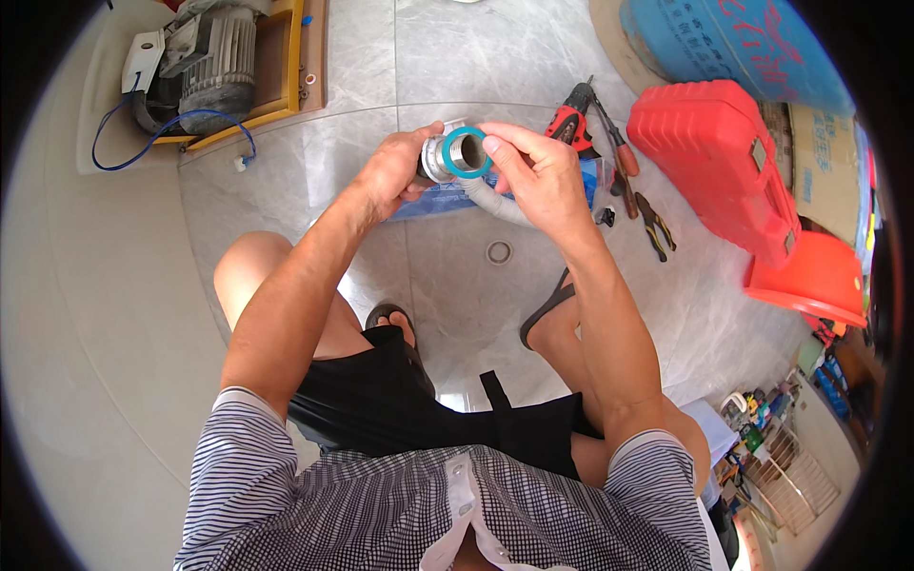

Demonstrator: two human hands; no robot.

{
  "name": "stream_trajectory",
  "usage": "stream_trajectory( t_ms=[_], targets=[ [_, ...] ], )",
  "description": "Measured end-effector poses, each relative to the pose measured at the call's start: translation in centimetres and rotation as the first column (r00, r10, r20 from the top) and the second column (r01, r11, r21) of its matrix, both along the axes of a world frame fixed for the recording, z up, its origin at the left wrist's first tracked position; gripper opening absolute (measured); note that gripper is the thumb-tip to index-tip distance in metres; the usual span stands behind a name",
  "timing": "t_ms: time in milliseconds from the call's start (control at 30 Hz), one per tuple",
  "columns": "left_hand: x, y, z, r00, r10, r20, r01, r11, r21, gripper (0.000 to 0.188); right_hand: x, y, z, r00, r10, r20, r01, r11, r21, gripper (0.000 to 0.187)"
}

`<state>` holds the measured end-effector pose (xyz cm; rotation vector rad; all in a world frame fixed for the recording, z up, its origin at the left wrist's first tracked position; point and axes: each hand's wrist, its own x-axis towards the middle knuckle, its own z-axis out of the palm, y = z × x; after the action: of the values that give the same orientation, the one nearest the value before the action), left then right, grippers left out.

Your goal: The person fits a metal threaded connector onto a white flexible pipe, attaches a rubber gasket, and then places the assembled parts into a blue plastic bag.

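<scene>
Two hands are engaged: your left hand (pixel 392 171) is wrapped around a metal fitting (pixel 436 160) above the floor (pixel 452 314), and your right hand (pixel 543 181) pinches the right edge of a teal ring (pixel 466 174), which frames the fitting's threaded mouth (pixel 468 152); whether it is seated cannot be told. Brace the fitting firmly, and keep fingertip pressure light and even, so the ring should sit square without twisting.

This looks like a tiled room in a home, doubling as a repair spot: a drill (pixel 568 124), pliers (pixel 654 226) and a red case (pixel 700 152) lie on glossy grey tile (pixel 462 319) near a motor (pixel 224 71), while sandals (pixel 548 307) and crowded clutter (pixel 752 436) (a wire rack (pixel 788 476) included) look domestic.
</scene>
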<state>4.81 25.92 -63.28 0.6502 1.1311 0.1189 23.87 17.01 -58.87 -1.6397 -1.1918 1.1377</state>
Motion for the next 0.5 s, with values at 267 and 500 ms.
stream_trajectory(
  t_ms=[267,500],
  targets=[
    [1.3,-0.6,1.3,0.997,0.013,-0.074,-0.003,0.992,0.125,0.029,1.0,-0.3,-0.5,0.957,-0.050,-0.285,0.017,0.993,-0.119,0.023],
    [1.3,-1.0,1.5,0.999,0.046,-0.028,-0.042,0.991,0.131,0.034,1.5,-0.2,0.4,0.808,-0.145,-0.571,-0.088,0.929,-0.361,0.021]
  ],
)
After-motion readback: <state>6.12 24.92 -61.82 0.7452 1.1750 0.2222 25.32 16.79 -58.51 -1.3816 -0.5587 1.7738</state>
